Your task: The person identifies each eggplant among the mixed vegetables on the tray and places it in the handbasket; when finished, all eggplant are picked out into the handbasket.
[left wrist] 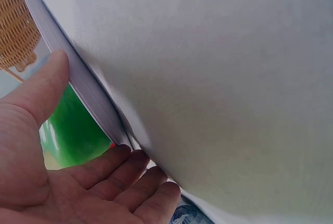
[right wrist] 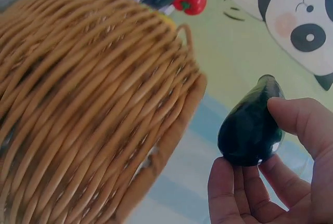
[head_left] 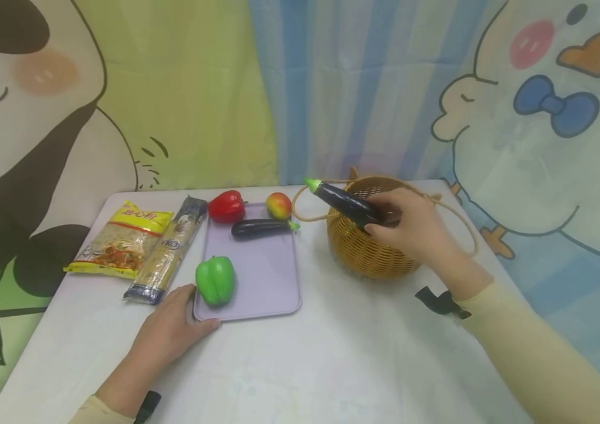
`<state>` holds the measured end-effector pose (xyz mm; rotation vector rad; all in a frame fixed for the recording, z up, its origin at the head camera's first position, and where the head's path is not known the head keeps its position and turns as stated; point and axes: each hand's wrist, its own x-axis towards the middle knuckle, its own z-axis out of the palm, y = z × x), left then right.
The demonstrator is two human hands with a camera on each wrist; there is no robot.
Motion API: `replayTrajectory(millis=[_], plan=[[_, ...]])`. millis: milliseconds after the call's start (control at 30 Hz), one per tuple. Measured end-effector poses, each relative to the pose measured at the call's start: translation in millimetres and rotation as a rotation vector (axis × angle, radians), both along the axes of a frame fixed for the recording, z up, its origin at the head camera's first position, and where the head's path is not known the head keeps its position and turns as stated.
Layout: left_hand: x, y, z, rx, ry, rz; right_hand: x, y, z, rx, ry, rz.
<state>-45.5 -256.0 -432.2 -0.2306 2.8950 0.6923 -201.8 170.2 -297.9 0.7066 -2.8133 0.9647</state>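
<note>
My right hand (head_left: pixel 408 227) grips a dark purple eggplant (head_left: pixel 346 203) by its thick end, its green stem pointing up and left. It is held over the mouth of a round wicker basket (head_left: pixel 374 253); in the right wrist view the eggplant (right wrist: pixel 251 122) is pinched between thumb and fingers beside the woven wall. My left hand (head_left: pixel 169 327) rests at the near left corner of a lilac tray (head_left: pixel 268 288), thumb along the front edge and extended fingers by the side. A green bell pepper (head_left: pixel 215 281) sits on the tray near that hand.
On the tray's far part lie a second eggplant (head_left: pixel 261 229), a red bell pepper (head_left: pixel 227 207) and a red-yellow mango (head_left: pixel 279 206). Left of it are a pack of noodles (head_left: pixel 169 250) and a yellow food bag (head_left: pixel 122 240). The basket's rope handle (head_left: pixel 464 221) loops outward at right.
</note>
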Motion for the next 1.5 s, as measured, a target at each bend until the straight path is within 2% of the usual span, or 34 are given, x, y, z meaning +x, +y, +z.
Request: replayTrajectory(millis=[133, 300, 400, 600, 900, 1133, 1500], plan=[[0.1, 0, -0.8, 0.004, -0.013, 0.004, -6.0, 12, 3.8, 0.053, -0.05, -0.05], [0.5, 0, -1.5, 0.005, -0.028, 0.009, -14.2, 29, 5.6, 0.121, -0.009, -0.085], [0.9, 0, -0.2, 0.003, -0.024, 0.012, -17.6, 38, 4.4, 0.136, -0.001, -0.099], [0.4, 0, 1.3, -0.002, -0.01, 0.006, -22.0, 54, -0.2, 0.141, -0.059, -0.13], [1.0, -1, 0.8, 0.004, -0.024, 0.013, -28.7, 66, -1.6, 0.238, -0.082, -0.137], [0.7, -1, 1.3, -0.004, -0.018, 0.01, -34.8, 68, -5.8, 0.323, -0.072, -0.096], [-0.4, 0, -0.8, 0.0, -0.006, 0.007, -49.7, 62, -4.2, 0.35, -0.076, -0.057]])
